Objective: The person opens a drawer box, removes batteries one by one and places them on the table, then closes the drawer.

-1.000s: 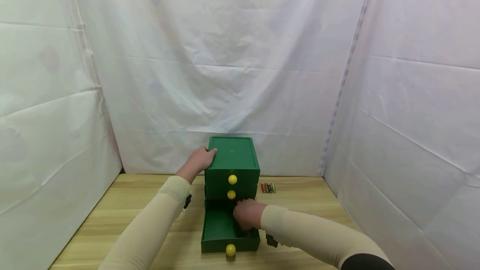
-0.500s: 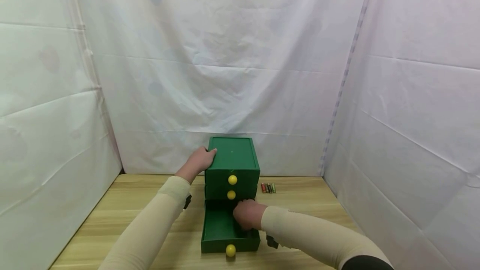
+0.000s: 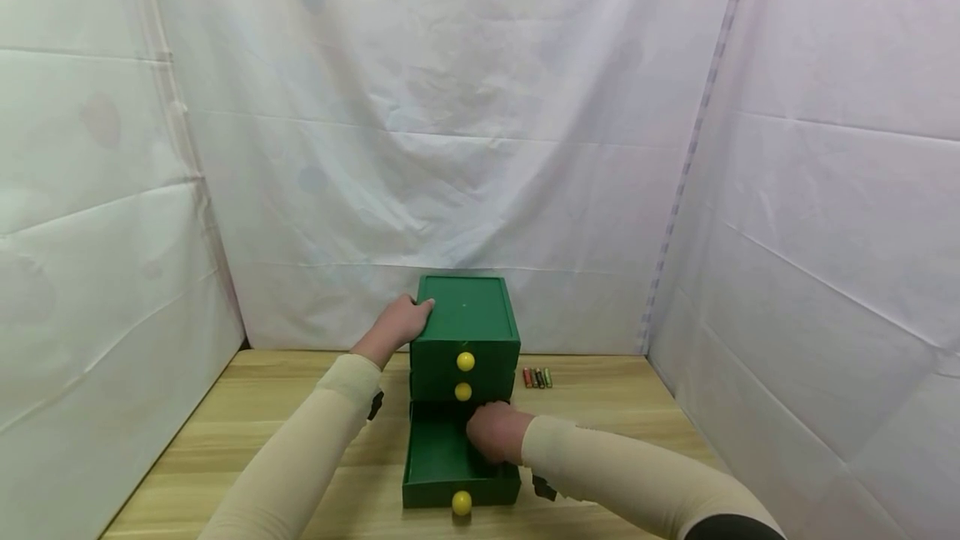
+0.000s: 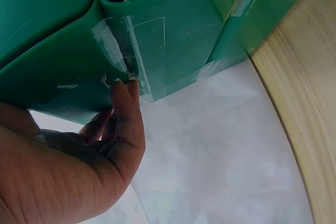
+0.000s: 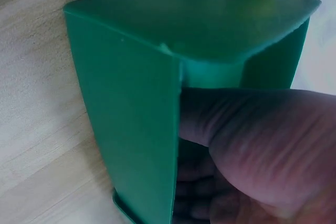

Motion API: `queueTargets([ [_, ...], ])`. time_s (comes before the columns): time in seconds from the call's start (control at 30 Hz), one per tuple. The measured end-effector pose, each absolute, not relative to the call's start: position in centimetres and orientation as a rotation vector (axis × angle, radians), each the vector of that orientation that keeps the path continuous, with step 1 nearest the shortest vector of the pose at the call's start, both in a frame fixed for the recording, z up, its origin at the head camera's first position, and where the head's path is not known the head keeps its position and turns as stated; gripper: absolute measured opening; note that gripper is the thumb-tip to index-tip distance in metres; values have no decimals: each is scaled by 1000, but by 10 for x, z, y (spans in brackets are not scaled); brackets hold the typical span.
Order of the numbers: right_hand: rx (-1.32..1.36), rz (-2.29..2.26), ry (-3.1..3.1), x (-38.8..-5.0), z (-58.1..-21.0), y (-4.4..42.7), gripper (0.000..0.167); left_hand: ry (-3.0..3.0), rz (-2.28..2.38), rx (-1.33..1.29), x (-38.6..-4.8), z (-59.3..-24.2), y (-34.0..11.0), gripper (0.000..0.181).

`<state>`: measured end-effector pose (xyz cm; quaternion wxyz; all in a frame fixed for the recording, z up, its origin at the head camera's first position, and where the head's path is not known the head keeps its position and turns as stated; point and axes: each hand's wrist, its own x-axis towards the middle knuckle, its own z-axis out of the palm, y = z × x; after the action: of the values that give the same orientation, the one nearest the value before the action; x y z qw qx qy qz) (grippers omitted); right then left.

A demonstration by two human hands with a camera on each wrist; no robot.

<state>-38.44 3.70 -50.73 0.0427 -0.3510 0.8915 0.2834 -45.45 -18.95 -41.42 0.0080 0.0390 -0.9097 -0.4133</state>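
Note:
A green drawer cabinet (image 3: 465,307) with yellow ball knobs stands on the table, its bottom drawer (image 3: 442,444) pulled out toward me. My left hand (image 3: 401,319) holds the cabinet at its upper left edge, thumb over the top. In the left wrist view, bent fingers (image 4: 128,114) touch the cabinet's taped side. My right hand (image 3: 498,432) reaches into the right part of the open drawer. The right wrist view shows that hand entering behind the drawer's side wall (image 5: 131,114); its fingertips, and anything they may hold, are hidden.
Several small batteries (image 3: 537,378) lie in a row on the wooden table (image 3: 300,407), right of the cabinet. The two upper drawers, with yellow knobs (image 3: 465,362), are closed. White sheets (image 3: 450,107) hang behind and on both sides.

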Motion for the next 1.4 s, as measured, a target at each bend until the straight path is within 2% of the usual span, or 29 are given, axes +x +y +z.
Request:
queueTargets([
  [0.67, -1119, 912, 2745, -389, -515, 38, 37, -2854, -1281, 124, -460, -417, -190, 75],
  [1.07, -1133, 886, 2771, -394, -520, 39, 24, -2855, -1274, 127, -461, -414, -190, 75],
  [1.4, -1118, 760, 2785, -394, -520, 41, 31, -2838, -1276, 123, -461, -419, -190, 76],
])
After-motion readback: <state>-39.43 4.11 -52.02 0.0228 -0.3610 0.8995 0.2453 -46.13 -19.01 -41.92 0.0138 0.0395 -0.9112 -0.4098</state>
